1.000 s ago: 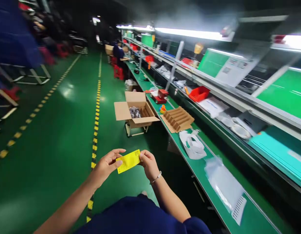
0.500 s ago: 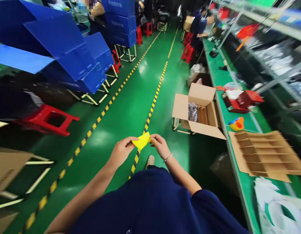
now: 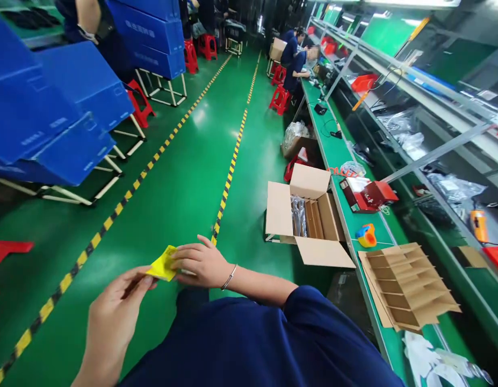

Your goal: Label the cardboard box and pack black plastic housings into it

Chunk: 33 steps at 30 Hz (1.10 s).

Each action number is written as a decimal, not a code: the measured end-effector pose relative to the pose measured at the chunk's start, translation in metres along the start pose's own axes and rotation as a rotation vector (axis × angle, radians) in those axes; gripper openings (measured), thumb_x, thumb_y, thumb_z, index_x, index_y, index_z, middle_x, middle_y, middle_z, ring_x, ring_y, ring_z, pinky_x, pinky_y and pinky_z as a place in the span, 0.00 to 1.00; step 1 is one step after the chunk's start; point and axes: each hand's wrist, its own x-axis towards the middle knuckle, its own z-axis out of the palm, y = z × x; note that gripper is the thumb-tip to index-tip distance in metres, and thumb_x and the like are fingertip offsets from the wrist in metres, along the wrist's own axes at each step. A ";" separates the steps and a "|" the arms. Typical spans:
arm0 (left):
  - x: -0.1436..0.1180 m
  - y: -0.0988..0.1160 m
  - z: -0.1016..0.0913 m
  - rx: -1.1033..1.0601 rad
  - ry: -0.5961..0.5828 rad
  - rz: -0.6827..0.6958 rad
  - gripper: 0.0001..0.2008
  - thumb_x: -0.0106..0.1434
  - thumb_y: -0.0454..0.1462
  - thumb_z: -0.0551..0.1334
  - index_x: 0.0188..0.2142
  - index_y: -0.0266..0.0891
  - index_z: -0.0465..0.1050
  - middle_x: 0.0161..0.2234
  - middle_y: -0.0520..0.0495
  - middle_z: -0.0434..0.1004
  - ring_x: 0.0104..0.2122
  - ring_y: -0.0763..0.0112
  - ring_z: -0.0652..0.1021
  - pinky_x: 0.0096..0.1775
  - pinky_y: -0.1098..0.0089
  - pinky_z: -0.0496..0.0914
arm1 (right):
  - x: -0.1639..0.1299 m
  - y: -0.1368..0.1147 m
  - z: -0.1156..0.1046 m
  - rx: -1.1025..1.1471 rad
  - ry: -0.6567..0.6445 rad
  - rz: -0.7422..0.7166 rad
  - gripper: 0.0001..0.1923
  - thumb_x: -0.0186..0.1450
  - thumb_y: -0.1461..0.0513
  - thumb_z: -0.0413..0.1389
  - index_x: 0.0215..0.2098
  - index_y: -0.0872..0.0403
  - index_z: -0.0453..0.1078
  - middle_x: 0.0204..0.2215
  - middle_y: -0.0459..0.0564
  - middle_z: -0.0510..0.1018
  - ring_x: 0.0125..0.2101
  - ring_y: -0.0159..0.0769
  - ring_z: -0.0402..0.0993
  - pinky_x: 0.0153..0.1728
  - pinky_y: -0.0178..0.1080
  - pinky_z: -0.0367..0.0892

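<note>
A thin, bent yellow slip (image 3: pixel 163 264) is held up over the green floor in the head view; its exact kind does not show. My left hand (image 3: pixel 122 301) pinches its lower left corner between thumb and fingers. On the other side, my right hand (image 3: pixel 202 262), with a bracelet at the wrist, has its fingers curled over the slip's right edge. The tips of those fingers are partly hidden behind the slip and each other.
An open carton (image 3: pixel 279 209) with wrapped items and dividers stands at the right. Beside it runs a green bench (image 3: pixel 319 126) bearing a cardboard divider (image 3: pixel 410 285) and an orange-blue tape dispenser (image 3: pixel 366 235). Blue boxes (image 3: pixel 77 97) and red stools line the left. People sit farther off.
My hands and the yellow slip have shifted left in view. The right hand has turned and reaches further over the slip. The view has swung right, showing more of the bench and shelves.
</note>
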 end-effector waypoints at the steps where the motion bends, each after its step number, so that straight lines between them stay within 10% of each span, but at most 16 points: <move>1: 0.024 0.006 0.011 -0.026 -0.065 -0.026 0.27 0.53 0.58 0.69 0.43 0.42 0.78 0.38 0.45 0.84 0.36 0.57 0.82 0.42 0.58 0.78 | 0.008 0.017 -0.001 -0.026 0.037 0.062 0.12 0.73 0.54 0.56 0.50 0.49 0.76 0.53 0.49 0.81 0.61 0.36 0.69 0.71 0.48 0.40; 8: 0.224 0.084 0.087 -0.051 -0.535 -0.040 0.36 0.49 0.61 0.69 0.49 0.39 0.76 0.36 0.41 0.85 0.34 0.57 0.83 0.39 0.60 0.79 | 0.059 0.132 -0.071 0.037 0.519 0.566 0.08 0.69 0.58 0.55 0.36 0.51 0.74 0.36 0.50 0.82 0.39 0.35 0.77 0.60 0.47 0.61; 15: 0.359 0.162 0.186 0.034 -0.794 0.240 0.27 0.54 0.56 0.66 0.44 0.39 0.77 0.39 0.42 0.84 0.40 0.57 0.82 0.46 0.60 0.76 | 0.115 0.207 -0.152 0.965 1.148 0.903 0.20 0.53 0.47 0.64 0.30 0.51 0.66 0.25 0.43 0.69 0.27 0.31 0.66 0.33 0.36 0.69; 21: 0.420 0.188 0.289 -0.050 -1.060 0.208 0.21 0.54 0.49 0.67 0.42 0.38 0.73 0.38 0.42 0.81 0.40 0.61 0.80 0.42 0.64 0.74 | 0.155 0.294 -0.171 1.119 1.155 0.900 0.21 0.51 0.48 0.67 0.33 0.52 0.67 0.28 0.43 0.72 0.28 0.30 0.67 0.31 0.36 0.69; 33: 0.596 0.270 0.449 -0.025 -0.804 0.076 0.14 0.50 0.46 0.66 0.28 0.38 0.69 0.25 0.52 0.69 0.26 0.72 0.68 0.30 0.71 0.62 | 0.231 0.549 -0.303 1.254 0.776 0.759 0.21 0.51 0.52 0.68 0.35 0.52 0.67 0.29 0.41 0.70 0.27 0.28 0.67 0.28 0.33 0.67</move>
